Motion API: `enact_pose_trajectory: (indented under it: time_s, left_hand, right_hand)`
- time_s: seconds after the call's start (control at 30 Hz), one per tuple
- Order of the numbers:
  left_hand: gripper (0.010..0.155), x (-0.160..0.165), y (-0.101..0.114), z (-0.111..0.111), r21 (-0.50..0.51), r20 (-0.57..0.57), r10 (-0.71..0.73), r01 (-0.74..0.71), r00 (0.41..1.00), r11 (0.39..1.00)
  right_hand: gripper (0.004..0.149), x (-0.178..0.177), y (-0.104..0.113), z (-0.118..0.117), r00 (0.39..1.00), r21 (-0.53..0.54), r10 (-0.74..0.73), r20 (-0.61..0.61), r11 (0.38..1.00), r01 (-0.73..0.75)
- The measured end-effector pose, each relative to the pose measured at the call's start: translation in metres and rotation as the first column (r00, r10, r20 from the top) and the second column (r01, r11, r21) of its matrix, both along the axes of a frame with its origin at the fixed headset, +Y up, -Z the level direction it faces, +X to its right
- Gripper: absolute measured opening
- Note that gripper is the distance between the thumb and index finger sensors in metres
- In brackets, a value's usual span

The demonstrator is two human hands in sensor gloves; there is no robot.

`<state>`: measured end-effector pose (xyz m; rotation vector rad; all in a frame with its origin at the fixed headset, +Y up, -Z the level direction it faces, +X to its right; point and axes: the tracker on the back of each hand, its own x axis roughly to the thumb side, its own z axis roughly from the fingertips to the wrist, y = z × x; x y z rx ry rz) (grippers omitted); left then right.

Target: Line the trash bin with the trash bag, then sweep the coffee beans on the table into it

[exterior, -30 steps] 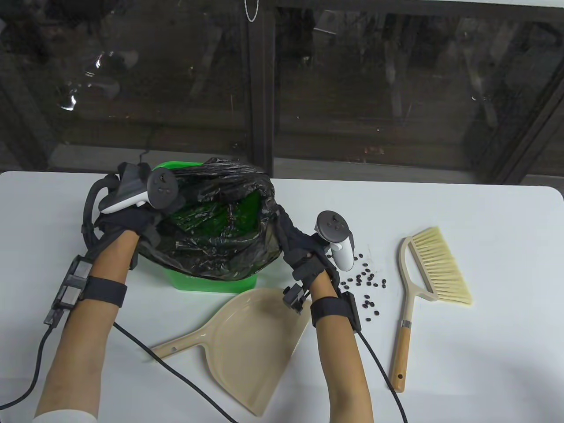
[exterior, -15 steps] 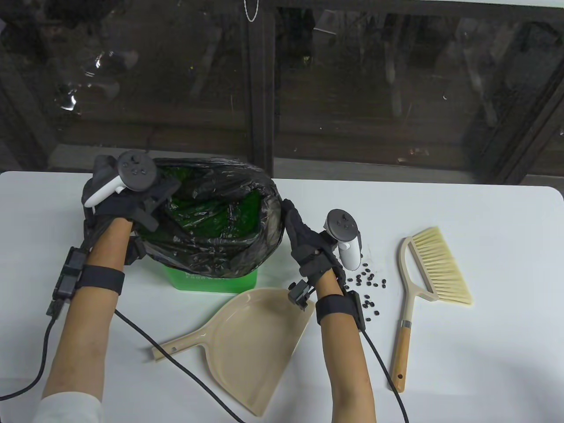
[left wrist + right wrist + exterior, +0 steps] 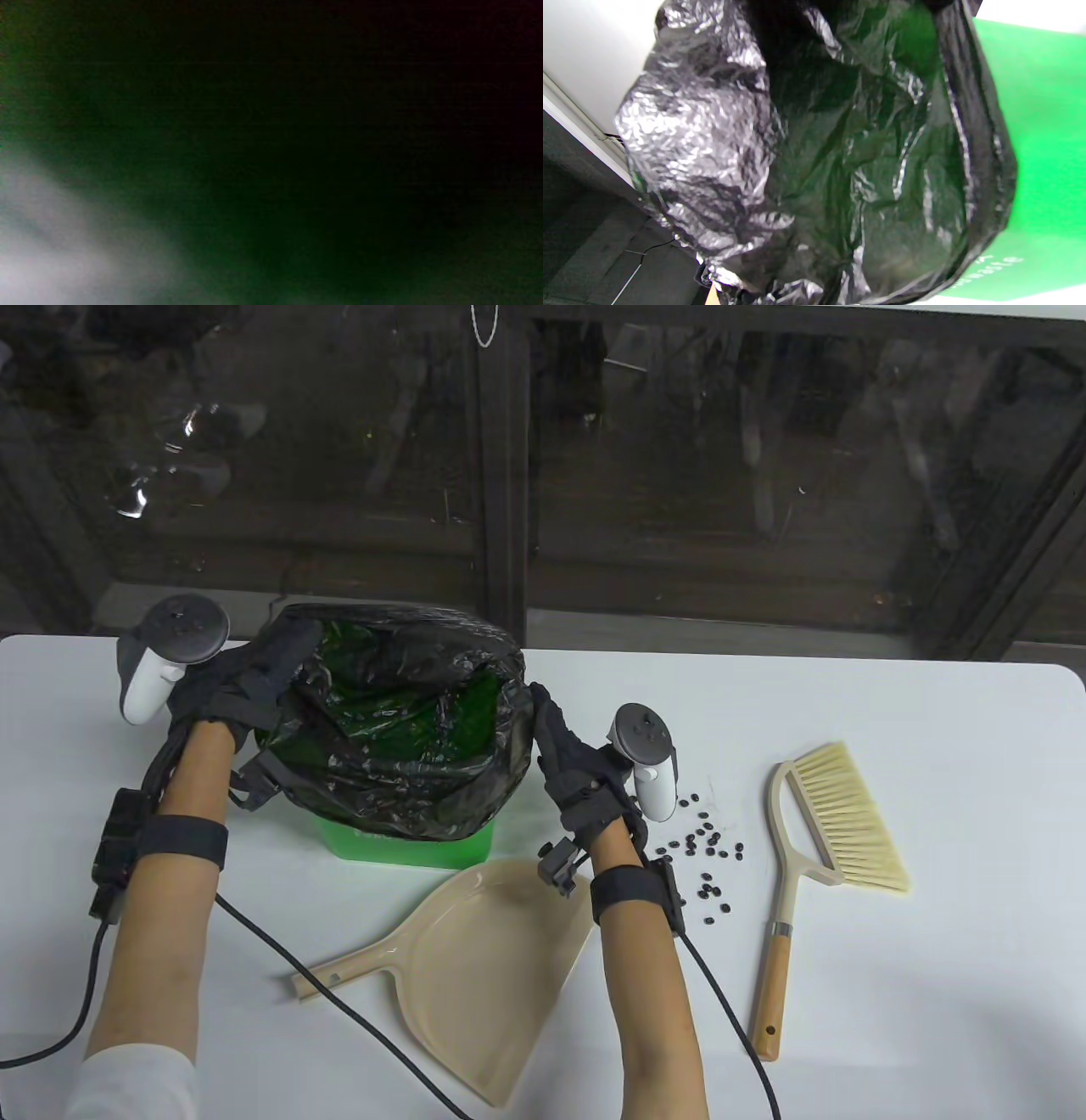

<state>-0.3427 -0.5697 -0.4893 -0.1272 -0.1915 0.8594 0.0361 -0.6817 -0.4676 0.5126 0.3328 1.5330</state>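
Bag (image 3: 399,763), black and crinkled, is draped over the green bin (image 3: 407,848) at the back left of the table (image 3: 933,814). Its mouth stands open, and green shows through the thin plastic inside. The film hangs down over the bin's sides, leaving only the lower front of the bin bare.

The left hand (image 3: 246,687) lies on the bag's left rim, its gloved fingers reaching along the top edge near the far corner. Whether they pinch the film or only rest on it cannot be told. The left wrist view is nearly black, with a pale blur in one corner, and shows nothing of the fingers.

The right hand (image 3: 568,755) is at the bag's right side, its fingers pointing up against the plastic. Its grip cannot be told either. The right wrist view shows only the bag (image 3: 818,169) close up, with the bin (image 3: 1043,148) beside it, and no fingers.

Beans (image 3: 704,848) lie scattered on the table just right of the right wrist, between it and the brush (image 3: 831,831). The brush lies flat, bristles toward the far side, wooden handle toward the near edge. A beige dustpan (image 3: 475,976) lies in front of the bin, partly under the right forearm, handle pointing left. Black cables (image 3: 271,942) trail from both wrists across the table.
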Motion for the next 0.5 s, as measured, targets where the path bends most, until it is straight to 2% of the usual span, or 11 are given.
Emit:
enact_pose_trajectory:
  time_s: [0.1,0.5]
  left_hand:
    - [0.075,-0.004,-0.004,0.000,-0.016,0.008,0.098,-0.098,0.995,0.995]
    - [0.079,-0.015,-0.015,0.001,-0.014,0.000,0.251,-0.251,0.968,0.968]
  right_hand:
    - [0.084,-0.007,-0.002,-0.001,1.000,-0.008,-0.017,-0.007,1.000,0.017]
    - [0.084,-0.012,-0.002,-0.005,0.999,-0.034,-0.035,-0.005,0.999,0.035]
